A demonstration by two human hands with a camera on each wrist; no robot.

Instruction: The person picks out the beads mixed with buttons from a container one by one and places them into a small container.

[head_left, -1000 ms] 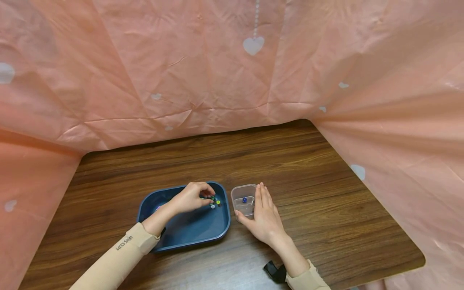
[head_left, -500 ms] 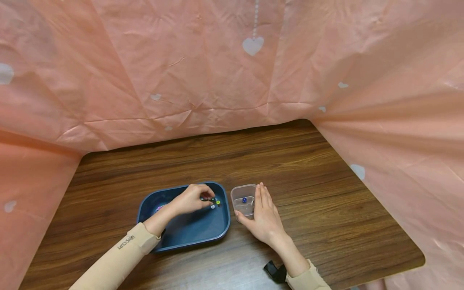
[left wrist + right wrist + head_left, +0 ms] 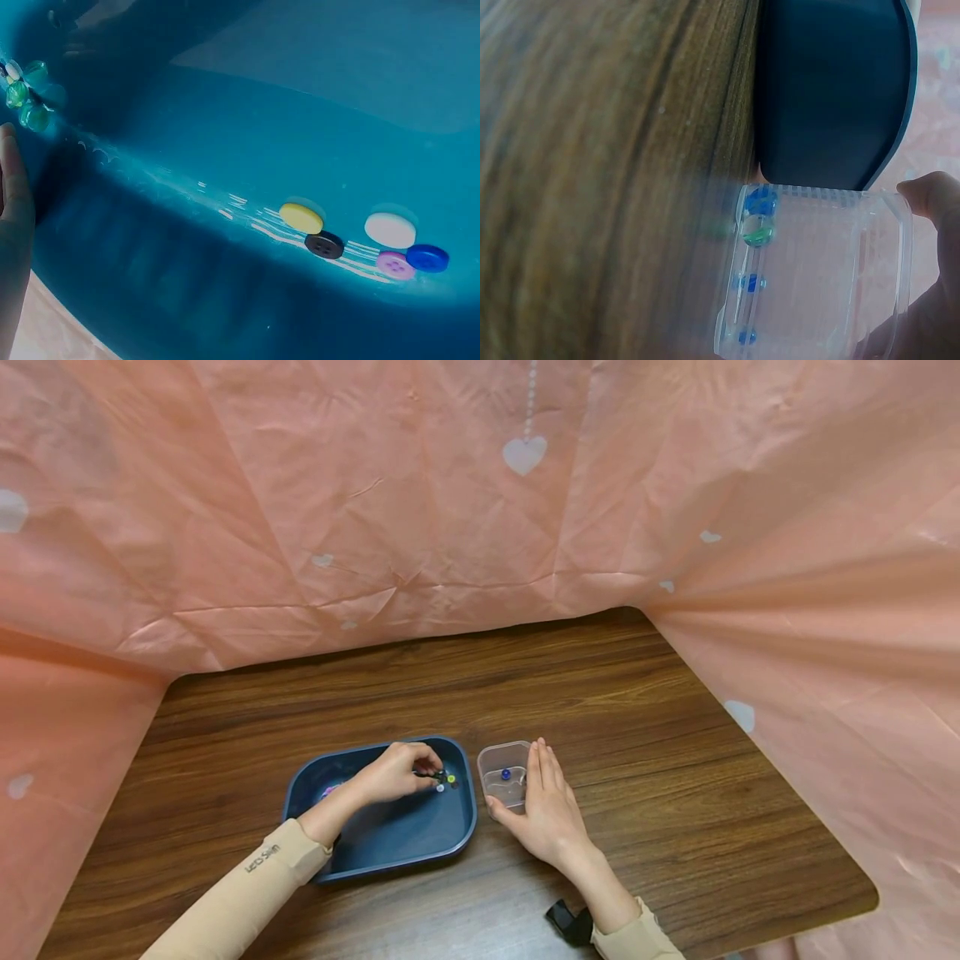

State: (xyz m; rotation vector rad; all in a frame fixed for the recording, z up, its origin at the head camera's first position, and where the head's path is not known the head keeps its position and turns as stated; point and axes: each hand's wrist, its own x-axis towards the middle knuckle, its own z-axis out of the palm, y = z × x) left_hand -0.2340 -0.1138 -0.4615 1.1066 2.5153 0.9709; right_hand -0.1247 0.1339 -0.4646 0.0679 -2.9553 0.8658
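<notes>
In the head view my left hand (image 3: 401, 768) reaches into the blue tray (image 3: 405, 843), fingers bent and thumb opposite, at small dark pieces by the right back corner. A yellow piece (image 3: 452, 779) and a white one (image 3: 440, 788) lie beside the fingertips. Green marbles (image 3: 34, 116) show just past a fingertip in the left wrist view; whether the hand pinches one I cannot tell. My right hand (image 3: 551, 818), fingers straight, lies along the side of a clear plastic container (image 3: 491, 756), thumb at its rim. Inside are blue marbles (image 3: 761, 202) and a green one (image 3: 757, 234).
Away from the left hand, the tray holds yellow (image 3: 301, 218), black (image 3: 324, 245), white (image 3: 390, 230), pink (image 3: 395, 265) and blue (image 3: 427, 258) buttons. The container stands right of the tray on a wooden table (image 3: 660, 777). A pink curtain (image 3: 420, 510) hangs behind and around.
The left hand has shifted slightly at the same spot, its fingertips now covering more of the green marbles. The right hand and container have stayed in place.
</notes>
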